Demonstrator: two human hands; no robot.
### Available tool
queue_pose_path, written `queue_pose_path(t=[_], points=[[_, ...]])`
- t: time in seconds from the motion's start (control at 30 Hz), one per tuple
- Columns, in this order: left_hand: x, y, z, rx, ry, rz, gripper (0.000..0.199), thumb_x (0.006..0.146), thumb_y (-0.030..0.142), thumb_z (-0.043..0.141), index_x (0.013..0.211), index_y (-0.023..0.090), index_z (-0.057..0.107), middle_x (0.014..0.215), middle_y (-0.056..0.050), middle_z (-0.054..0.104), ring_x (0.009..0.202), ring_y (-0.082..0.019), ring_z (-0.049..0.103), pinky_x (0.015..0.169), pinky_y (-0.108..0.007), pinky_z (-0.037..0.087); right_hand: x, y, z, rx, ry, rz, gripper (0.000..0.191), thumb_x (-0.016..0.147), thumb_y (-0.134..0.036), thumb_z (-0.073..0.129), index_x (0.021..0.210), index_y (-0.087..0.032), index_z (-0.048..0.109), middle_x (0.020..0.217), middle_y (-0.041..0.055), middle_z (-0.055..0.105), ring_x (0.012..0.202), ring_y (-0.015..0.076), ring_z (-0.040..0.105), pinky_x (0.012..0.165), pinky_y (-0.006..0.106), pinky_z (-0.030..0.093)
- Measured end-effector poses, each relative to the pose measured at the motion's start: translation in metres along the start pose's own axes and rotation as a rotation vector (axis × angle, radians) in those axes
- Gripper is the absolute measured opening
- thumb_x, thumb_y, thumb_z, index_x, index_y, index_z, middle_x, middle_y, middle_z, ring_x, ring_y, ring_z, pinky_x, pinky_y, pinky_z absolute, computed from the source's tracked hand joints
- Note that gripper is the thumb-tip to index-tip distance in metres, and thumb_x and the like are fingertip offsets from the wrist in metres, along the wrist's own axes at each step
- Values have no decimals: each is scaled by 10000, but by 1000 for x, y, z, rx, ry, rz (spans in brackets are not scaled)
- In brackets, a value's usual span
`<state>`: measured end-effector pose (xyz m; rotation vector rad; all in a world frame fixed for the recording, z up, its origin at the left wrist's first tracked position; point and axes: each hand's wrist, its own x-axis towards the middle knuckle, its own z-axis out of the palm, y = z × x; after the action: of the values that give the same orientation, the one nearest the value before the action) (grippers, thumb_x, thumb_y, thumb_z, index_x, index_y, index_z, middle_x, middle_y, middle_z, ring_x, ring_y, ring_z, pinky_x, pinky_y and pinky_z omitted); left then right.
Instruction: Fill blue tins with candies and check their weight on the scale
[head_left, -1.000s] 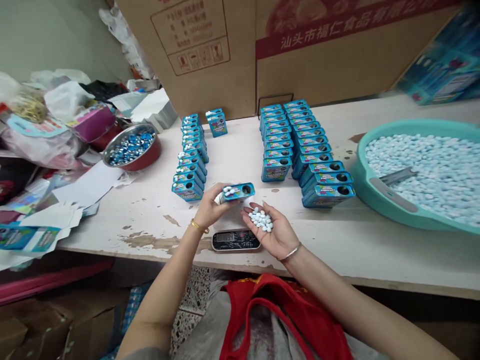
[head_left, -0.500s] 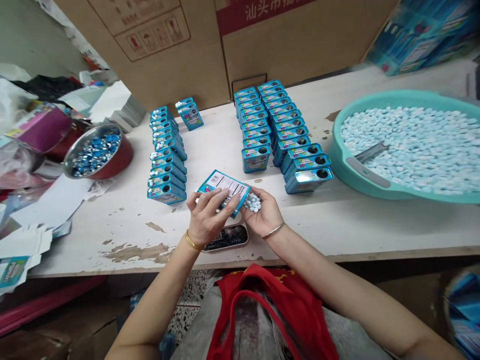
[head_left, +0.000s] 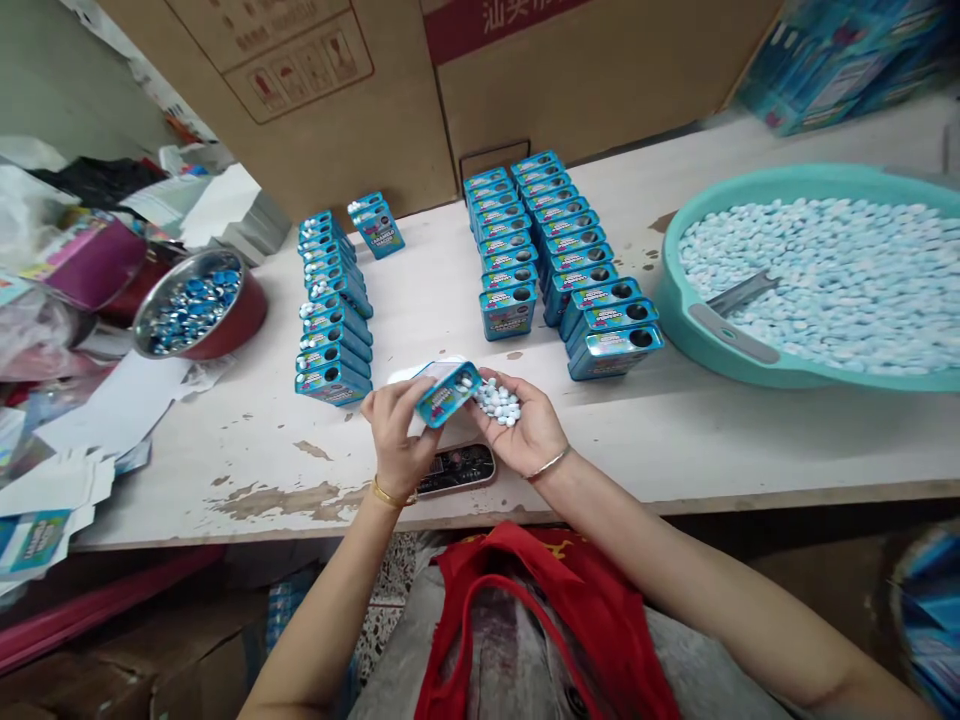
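My left hand point(head_left: 397, 425) grips a small blue candy tin point(head_left: 444, 400) by its sides. The tin is tilted, its top with the round hole turned toward me and toward my other palm, and candies show at the hole. Cupped palm up beside it, my right hand point(head_left: 529, 430) holds a heap of small pale blue and white candies point(head_left: 499, 402), fingertips close to the tin's edge. Under both hands lies a digital scale point(head_left: 465, 468) with a dark panel, partly hidden by the left hand and wrist.
A turquoise tub point(head_left: 697, 335) of candies with a metal scoop point(head_left: 742, 295) stands right. Rows of open tins point(head_left: 510, 312) stand mid-table; another row of tins point(head_left: 337, 382) with candies on top stands left. A red bowl point(head_left: 244, 325) holds blue metallic pieces. Cardboard boxes point(head_left: 397, 120) line the back.
My left hand has turned the tin from its printed back panel facing up to its holed top facing me. The candies in my right palm look more spread out.
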<state>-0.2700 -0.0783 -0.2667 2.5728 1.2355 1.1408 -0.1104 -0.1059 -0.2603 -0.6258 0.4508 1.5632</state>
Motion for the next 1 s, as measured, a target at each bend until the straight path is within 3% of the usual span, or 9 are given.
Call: queue_pose_path(t=[0.2, 0.37, 0.47, 0.57, 0.63, 0.67, 0.73, 0.8, 1.0], points=[[-5, -32, 3, -431, 17, -306, 448, 729, 304, 716, 1125, 234, 518, 1023, -31, 592, 925, -175, 580, 829, -326, 470, -10, -12, -18, -50, -41, 48, 193, 836, -122, 444, 864, -88, 632, 805, 129, 724, 888, 204, 693, 815, 337, 579], [-9, -57, 4, -547, -104, -341, 433, 723, 324, 724, 1091, 220, 521, 979, -21, 602, 896, -157, 593, 814, -314, 499, -18, -17, -30, -92, -13, 51, 196, 833, -135, 454, 914, -101, 629, 873, 128, 729, 956, 220, 681, 814, 343, 581], [-9, -55, -2, -486, -159, -274, 495, 739, 354, 711, 1165, 219, 497, 1090, -62, 592, 992, -187, 581, 874, -356, 487, -24, -16, -34, -111, 0, 52, 198, 837, -141, 452, 912, -97, 630, 880, 135, 728, 982, 238, 672, 827, 346, 574], [-12, -30, -16, -227, 1, -171, 598, 726, 344, 724, 1245, 216, 457, 1205, -104, 538, 1136, -239, 502, 961, -427, 432, -30, -12, -38, -141, 2, 68, 201, 835, -149, 454, 912, -93, 631, 908, 152, 725, 1015, 256, 657, 841, 357, 566], [-18, -1, -22, -112, 95, -86, 499, 767, 277, 682, 1218, 211, 478, 1133, -93, 558, 1090, -223, 511, 932, -411, 447, -35, -9, -42, -160, 4, 85, 204, 834, -156, 452, 912, -99, 631, 917, 153, 726, 1016, 252, 658, 842, 365, 563], [-22, 15, -23, -116, 60, -31, 411, 803, 239, 632, 1190, 208, 495, 1075, -83, 570, 1031, -200, 533, 889, -380, 470, -36, -7, -43, -171, 5, 92, 208, 835, -156, 446, 914, -102, 631, 910, 150, 728, 1000, 243, 665, 836, 362, 565], [-31, 47, -18, -198, -189, 79, 290, 858, 211, 535, 1146, 187, 517, 1018, -80, 569, 942, -170, 558, 814, -321, 500, -39, -4, -47, -197, 9, 103, 223, 841, -155, 430, 915, -101, 633, 892, 148, 731, 954, 223, 683, 818, 340, 571], [-38, 73, -6, -220, -401, 94, 219, 888, 212, 462, 1085, 162, 542, 1006, -89, 555, 916, -165, 561, 788, -301, 506, -40, -3, -49, -226, 22, 115, 235, 847, -162, 417, 905, -102, 637, 890, 148, 732, 925, 210, 692, 806, 316, 572], [-35, 99, 17, -142, -629, -5, 238, 939, 230, 341, 969, 155, 564, 1029, -84, 532, 928, -162, 554, 760, -268, 497, -42, -12, -56, -251, 84, 37, 266, 855, -165, 386, 812, -129, 646, 847, 119, 737, 918, 199, 693, 870, 327, 544]])
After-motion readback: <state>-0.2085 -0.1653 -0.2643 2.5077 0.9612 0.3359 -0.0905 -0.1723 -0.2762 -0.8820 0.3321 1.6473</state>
